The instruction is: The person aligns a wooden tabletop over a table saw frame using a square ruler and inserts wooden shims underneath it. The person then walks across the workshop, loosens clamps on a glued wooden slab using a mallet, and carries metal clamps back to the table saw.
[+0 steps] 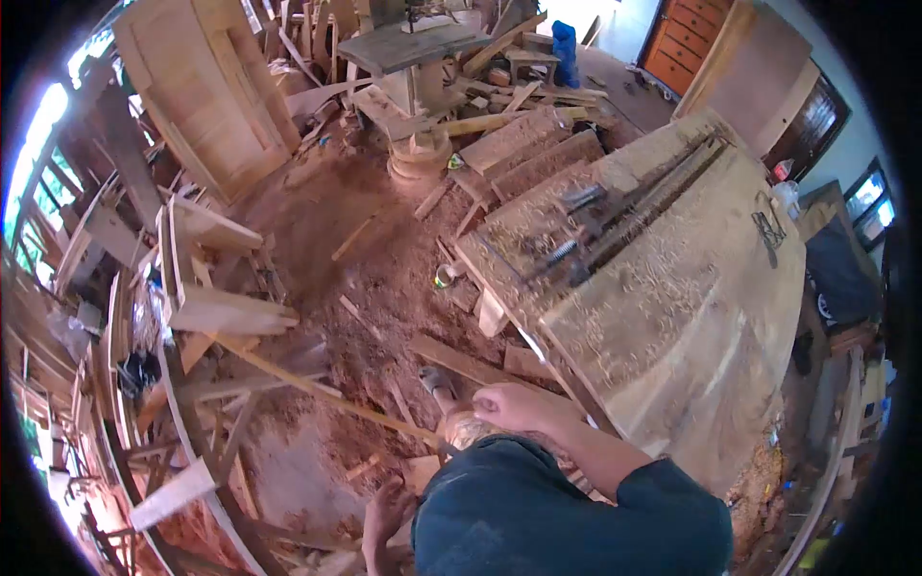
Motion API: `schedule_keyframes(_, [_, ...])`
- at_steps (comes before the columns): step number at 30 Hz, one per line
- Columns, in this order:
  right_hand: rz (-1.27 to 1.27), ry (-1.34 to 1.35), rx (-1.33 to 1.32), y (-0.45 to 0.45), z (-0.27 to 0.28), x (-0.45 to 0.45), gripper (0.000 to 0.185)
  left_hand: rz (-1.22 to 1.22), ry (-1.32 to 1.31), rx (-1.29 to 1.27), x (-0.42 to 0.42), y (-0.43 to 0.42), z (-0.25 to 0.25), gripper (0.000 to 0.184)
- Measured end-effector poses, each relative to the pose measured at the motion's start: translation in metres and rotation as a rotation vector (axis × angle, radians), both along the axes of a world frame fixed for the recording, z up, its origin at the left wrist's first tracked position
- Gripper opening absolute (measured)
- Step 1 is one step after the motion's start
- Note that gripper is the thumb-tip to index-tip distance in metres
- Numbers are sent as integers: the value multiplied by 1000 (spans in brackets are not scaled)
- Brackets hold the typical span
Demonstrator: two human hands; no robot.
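Note:
My right hand [504, 405] is closed, its fingers curled, just in front of my dark green shirt. A pale, shiny thing [468, 429] shows beside it; its kind is unclear. Low and to the left, my left hand [387, 507] has its fingers bent inward beside my body, and what they hold, if anything, is hidden. A light wooden block [423, 470] lies close to the left hand; I cannot tell whether they touch. One long thin wooden strip [322, 392] slants down toward my body, its near end by the pale thing.
On my right stands a large workbench [711, 374] strewn with shavings, carrying a metal clamp [562, 254]. Wooden frames [216, 307] crowd the left side. A carved door panel [206, 96] leans behind. Sawdust and offcuts cover the floor [317, 221]; a machine table [413, 46] stands farther back.

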State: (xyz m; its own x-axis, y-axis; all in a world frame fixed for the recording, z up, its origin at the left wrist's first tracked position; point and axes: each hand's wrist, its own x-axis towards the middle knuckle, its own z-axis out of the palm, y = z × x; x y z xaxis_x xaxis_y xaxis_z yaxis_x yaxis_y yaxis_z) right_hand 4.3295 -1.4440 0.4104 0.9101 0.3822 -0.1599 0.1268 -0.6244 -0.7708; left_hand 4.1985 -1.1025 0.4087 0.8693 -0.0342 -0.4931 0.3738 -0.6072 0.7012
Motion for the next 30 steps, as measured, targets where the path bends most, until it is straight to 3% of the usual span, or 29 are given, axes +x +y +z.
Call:
schedule_keyframes(2, [71,74,9,10,-13,70,36,87,181,222,44,21,0,53])
schedule_keyframes(5, [68,29,-91,22,-18,156,34,-35,96,486,73,78,-42,52])
schedule_keyframes(9, [-139,63,62,15,3,232,32,-47,52,233,174,102,-46,43])
schedule_keyframes(12, [-239,55,18,-3,-10,250,32,12,234,140,282,62,-1,43])
schedule_keyframes(13, [-287,57,0,-10,-11,251,33,-30,228,106,328,27,42,41])
schedule_keyframes(17, [-478,208,-13,-33,-1,250,35,-436,87,209,430,-2,41,44])
schedule_keyframes(21, [-756,147,40,-43,-6,261,34,-608,105,146,512,-33,40,46])
schedule_keyframes(23, [-962,102,85,-53,-1,277,33,-733,106,176,556,-42,33,46])
schedule_keyframes(26, [-1381,-226,-99,-58,-28,299,21,-939,128,240,632,-30,4,47])
schedule_keyframes(29, [-1642,-137,-343,-55,-32,320,19,-1165,67,298,734,-27,-29,47])
schedule_keyframes(30, [-1725,-103,-276,-47,-40,323,21,-1230,47,308,759,-27,-30,47])
